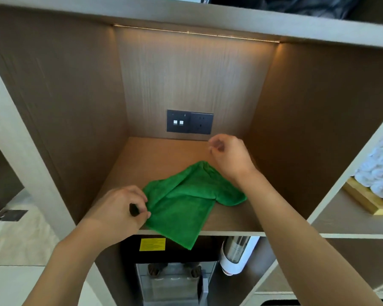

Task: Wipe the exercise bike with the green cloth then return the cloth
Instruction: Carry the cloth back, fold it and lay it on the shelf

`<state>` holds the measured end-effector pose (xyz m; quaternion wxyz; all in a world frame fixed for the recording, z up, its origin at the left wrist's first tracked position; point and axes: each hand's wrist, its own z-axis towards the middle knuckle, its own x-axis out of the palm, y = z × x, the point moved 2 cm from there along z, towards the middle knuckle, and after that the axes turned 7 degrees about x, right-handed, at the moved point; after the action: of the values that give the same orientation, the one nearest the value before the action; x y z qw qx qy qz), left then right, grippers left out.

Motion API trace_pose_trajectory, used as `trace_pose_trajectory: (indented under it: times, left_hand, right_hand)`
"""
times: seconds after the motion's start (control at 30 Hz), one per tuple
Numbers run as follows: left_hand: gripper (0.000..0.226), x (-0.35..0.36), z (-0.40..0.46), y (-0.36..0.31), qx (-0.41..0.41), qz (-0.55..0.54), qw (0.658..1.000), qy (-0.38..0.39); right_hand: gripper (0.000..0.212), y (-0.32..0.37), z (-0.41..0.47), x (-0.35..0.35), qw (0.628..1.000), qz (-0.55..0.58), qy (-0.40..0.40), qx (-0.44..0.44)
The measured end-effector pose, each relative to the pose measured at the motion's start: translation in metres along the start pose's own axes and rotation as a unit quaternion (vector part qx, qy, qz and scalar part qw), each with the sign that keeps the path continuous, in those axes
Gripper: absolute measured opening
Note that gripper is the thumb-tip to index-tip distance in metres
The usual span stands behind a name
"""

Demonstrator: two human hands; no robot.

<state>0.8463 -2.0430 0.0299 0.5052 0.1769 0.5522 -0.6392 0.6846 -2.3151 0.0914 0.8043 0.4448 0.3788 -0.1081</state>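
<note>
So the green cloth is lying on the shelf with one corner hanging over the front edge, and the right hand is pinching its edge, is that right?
Not quite: the left hand pinches the cloth; the right hand hangs above it, holding nothing. The rest holds in the head view: it lies on the shelf, one corner over the front edge.

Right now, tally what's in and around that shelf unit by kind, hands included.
Hands: 2, left hand pinching the cloth's edge, right hand above it, holding nothing
Green cloth: 1, one corner hanging over the shelf edge
Wall socket plate: 1
Yellow label: 1
Tray of rolled white towels: 1
Total: 6
</note>
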Motion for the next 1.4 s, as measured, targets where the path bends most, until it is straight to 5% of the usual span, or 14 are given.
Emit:
trace_pose_trajectory:
  times: [0.13, 0.2, 0.27, 0.47, 0.63, 0.77, 0.87, 1.07, 1.23, 1.4]
  left_hand:
    - [0.029, -0.009, 0.001, -0.005, -0.001, 0.022, 0.997, -0.071]
    - [0.014, -0.002, 0.008, -0.019, 0.027, 0.021, 0.999, -0.029]
    - [0.036, 0.017, 0.014, -0.029, 0.041, 0.015, 0.998, 0.038]
    - [0.04, 0.025, 0.031, -0.023, 0.01, 0.046, 0.996, 0.071]
    - [0.054, 0.005, 0.041, -0.017, 0.014, 0.174, 0.983, 0.053]
    - [0.033, 0.032, 0.035, -0.045, 0.085, 0.047, 0.995, 0.015]
    - [0.049, 0.055, 0.038, -0.042, 0.072, 0.106, 0.991, 0.039]
    - [0.06, 0.042, 0.066, -0.024, -0.028, 0.165, 0.984, 0.056]
    - [0.041, 0.034, 0.065, -0.02, -0.014, 0.108, 0.993, 0.043]
    - [0.013, 0.024, 0.058, -0.016, -0.036, 0.081, 0.996, 0.025]
  right_hand:
    - [0.017, -0.021, -0.037, 0.008, 0.988, -0.07, 0.137, 0.013]
    - [0.021, -0.031, -0.045, 0.01, 0.98, -0.082, 0.179, 0.011]
    - [0.025, -0.035, -0.046, 0.011, 0.977, -0.086, 0.194, -0.007]
    - [0.035, -0.054, -0.034, 0.009, 0.973, -0.171, 0.155, -0.007]
    - [0.04, -0.061, -0.027, 0.004, 0.964, -0.238, 0.117, 0.015]
    - [0.037, -0.057, -0.032, 0.009, 0.981, -0.162, 0.099, -0.028]
    - [0.043, -0.047, -0.046, 0.019, 0.987, -0.064, 0.144, -0.045]
    - [0.058, -0.04, -0.068, 0.028, 0.958, -0.143, 0.238, -0.064]
    - [0.056, -0.037, -0.081, -0.005, 0.957, -0.121, 0.26, -0.053]
    - [0.033, -0.043, -0.079, -0.017, 0.986, -0.085, 0.143, -0.024]
